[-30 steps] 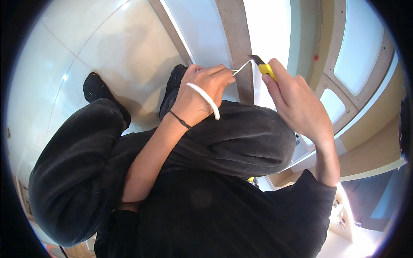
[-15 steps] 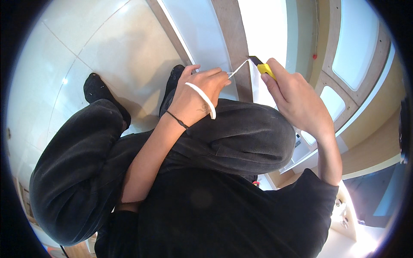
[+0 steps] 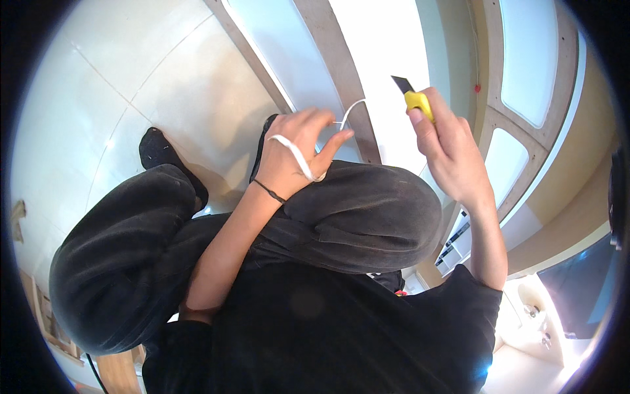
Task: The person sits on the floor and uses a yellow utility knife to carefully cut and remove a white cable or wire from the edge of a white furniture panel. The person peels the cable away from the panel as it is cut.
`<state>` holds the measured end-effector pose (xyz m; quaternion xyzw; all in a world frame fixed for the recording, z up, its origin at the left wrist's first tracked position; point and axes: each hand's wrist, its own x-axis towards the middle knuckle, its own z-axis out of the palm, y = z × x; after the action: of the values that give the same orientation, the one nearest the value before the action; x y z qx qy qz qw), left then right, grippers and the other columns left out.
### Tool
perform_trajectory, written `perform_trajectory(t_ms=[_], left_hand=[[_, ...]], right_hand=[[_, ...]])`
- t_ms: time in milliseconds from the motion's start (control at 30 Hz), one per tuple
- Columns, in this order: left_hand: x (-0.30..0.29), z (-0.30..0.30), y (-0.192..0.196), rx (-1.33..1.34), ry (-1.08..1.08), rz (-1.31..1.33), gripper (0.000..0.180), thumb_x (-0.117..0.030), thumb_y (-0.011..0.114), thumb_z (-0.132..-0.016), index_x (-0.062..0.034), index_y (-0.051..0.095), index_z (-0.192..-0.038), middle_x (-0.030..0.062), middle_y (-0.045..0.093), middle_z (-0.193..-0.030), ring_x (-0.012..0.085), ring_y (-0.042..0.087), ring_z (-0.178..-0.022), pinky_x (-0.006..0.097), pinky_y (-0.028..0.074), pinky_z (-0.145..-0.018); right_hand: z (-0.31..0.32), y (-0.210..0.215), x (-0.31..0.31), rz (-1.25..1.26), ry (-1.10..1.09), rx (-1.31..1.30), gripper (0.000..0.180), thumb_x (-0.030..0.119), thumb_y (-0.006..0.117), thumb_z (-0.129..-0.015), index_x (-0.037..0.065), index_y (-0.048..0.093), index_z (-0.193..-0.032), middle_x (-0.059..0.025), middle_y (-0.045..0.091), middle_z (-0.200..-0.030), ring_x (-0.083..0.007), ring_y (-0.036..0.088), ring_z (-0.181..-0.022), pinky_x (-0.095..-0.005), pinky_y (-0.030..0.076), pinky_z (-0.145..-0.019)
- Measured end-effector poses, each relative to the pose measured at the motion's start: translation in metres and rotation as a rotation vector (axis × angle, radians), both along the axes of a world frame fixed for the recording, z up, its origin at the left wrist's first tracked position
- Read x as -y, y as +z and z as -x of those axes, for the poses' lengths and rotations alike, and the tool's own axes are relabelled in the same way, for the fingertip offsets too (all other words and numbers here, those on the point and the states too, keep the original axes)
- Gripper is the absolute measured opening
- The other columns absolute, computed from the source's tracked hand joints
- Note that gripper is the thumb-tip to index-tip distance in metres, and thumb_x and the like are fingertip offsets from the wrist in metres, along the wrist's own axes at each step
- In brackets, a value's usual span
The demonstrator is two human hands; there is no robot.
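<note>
My right hand grips a yellow utility knife, its dark blade out and pointing up and left, touching nothing. To its left, my left hand has a narrow white strip looped across its back. Thumb and forefinger are apart, while the other fingers curl underneath and are mostly hidden. From between thumb and forefinger the strip's loose end sticks out and curves to the right, apart from the blade. The left hand is just above my bent knee.
Beyond my hands stand white panels with brown wooden edging. At the right are a wooden frame with pale panes and a curved cabinet side. Pale floor tiles lie at the left, near my black-socked foot.
The strip was stretched from my left hand to the knife blade; now its end curls free. The knife has moved right, away from the strip, and my left thumb and forefinger have spread.
</note>
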<state>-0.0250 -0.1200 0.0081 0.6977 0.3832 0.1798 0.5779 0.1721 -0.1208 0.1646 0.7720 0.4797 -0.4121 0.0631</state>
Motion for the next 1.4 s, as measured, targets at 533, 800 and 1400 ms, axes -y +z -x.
perform_trajectory(t_ms=[533,800,1400], left_hand=[[0.018,-0.034,-0.005,0.147,0.120,0.157,0.020,-0.021,0.054,-0.105,-0.0015,0.057,-0.104,0.0179,0.055,-0.094,0.0407,0.059,-0.084,0.047,0.050,-0.075],[0.020,-0.036,-0.003,0.202,0.144,0.501,0.027,-0.023,0.053,-0.108,0.0036,0.058,-0.107,0.0138,0.056,-0.101,0.0236,0.071,-0.087,0.034,0.059,-0.076],[0.021,-0.035,-0.016,0.240,0.107,0.095,0.019,-0.016,0.059,-0.101,0.0005,0.058,-0.093,0.0155,0.056,-0.095,0.0369,0.061,-0.080,0.044,0.049,-0.071]], right_hand=[[0.006,-0.030,0.015,-0.058,0.359,0.143,0.025,0.028,0.049,-0.110,0.004,0.055,-0.107,-0.0144,0.053,-0.054,-0.0311,0.059,-0.049,-0.0438,0.043,-0.051],[0.004,-0.016,0.011,0.077,0.342,0.137,0.023,0.026,0.048,-0.109,0.004,0.051,-0.108,-0.0175,0.057,-0.057,-0.0385,0.062,-0.056,-0.0474,0.047,-0.056],[0.002,-0.026,0.000,0.109,0.345,0.070,0.023,0.025,0.048,-0.109,0.002,0.051,-0.105,-0.0212,0.065,-0.064,-0.0432,0.068,-0.063,-0.0513,0.053,-0.059]])
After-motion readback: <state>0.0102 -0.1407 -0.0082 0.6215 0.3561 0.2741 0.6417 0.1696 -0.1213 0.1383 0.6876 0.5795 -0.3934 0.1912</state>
